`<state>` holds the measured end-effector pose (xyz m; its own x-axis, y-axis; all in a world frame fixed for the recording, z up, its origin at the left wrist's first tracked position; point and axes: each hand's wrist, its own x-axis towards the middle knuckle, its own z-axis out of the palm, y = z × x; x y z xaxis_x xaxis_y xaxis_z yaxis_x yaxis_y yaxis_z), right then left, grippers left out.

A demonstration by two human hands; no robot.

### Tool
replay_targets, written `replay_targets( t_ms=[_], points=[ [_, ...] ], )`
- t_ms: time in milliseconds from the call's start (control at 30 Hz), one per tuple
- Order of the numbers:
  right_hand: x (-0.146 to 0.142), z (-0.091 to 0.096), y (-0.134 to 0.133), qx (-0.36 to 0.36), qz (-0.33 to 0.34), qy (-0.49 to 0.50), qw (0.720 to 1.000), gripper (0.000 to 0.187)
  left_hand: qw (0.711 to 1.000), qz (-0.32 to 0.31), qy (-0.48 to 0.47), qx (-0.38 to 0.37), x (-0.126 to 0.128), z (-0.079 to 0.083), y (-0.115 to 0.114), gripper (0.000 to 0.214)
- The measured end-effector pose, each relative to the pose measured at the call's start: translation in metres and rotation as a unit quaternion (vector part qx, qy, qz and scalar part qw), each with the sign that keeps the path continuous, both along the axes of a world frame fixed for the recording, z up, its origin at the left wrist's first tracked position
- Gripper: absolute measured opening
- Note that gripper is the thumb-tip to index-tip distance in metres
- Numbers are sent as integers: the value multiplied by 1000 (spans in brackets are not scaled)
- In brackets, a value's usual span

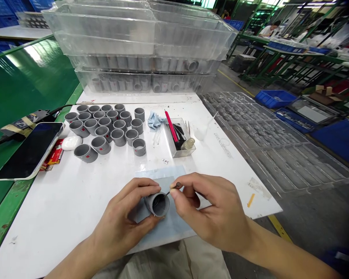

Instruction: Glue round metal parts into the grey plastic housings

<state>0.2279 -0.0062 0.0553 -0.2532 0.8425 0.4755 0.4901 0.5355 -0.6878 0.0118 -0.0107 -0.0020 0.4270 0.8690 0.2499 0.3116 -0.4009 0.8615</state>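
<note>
My left hand (125, 221) is closed around a short grey plastic pipe fitting (158, 204), its open end turned up and to the right. My right hand (212, 211) pinches a thin dark tool (174, 187) whose tip reaches into the fitting's mouth. Both hands hover over a pale blue sheet (165, 226) on the white table (75, 201) near its front edge.
Several grey fittings (107, 128) stand in rows at the back left. A small clear box (180, 139) holds a red pen and a small bottle. A phone (29, 151) and white earbud case lie left. Stacked clear trays (139, 42) sit behind; empty blister trays (267, 135) lie right.
</note>
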Motion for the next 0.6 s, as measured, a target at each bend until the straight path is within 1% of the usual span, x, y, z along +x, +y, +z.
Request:
replay_targets(
  t_ms=[100,167,233,300,367,500,600],
  points=[
    [6,12,-3,-5,-29,18,999,9,1000,6,5,1,0,-1,-1,44],
    [15,18,-2,18,-68,34,997,11,1000,11,6,-1,0,-2,-1,42],
    [26,20,5,70,-121,50,989,11,1000,15,4,-3,0,-3,-2,43],
    [39,20,18,129,-175,58,974,10,1000,14,6,-6,-1,-4,-2,44],
    [51,19,34,167,-208,51,962,8,1000,14,8,-5,0,-5,-2,45],
    [65,17,62,173,-227,5,958,2,999,31,7,-9,2,-6,-3,42],
    [64,15,72,160,-239,-29,957,6,999,42,6,-15,3,-6,-4,40]
  ],
)
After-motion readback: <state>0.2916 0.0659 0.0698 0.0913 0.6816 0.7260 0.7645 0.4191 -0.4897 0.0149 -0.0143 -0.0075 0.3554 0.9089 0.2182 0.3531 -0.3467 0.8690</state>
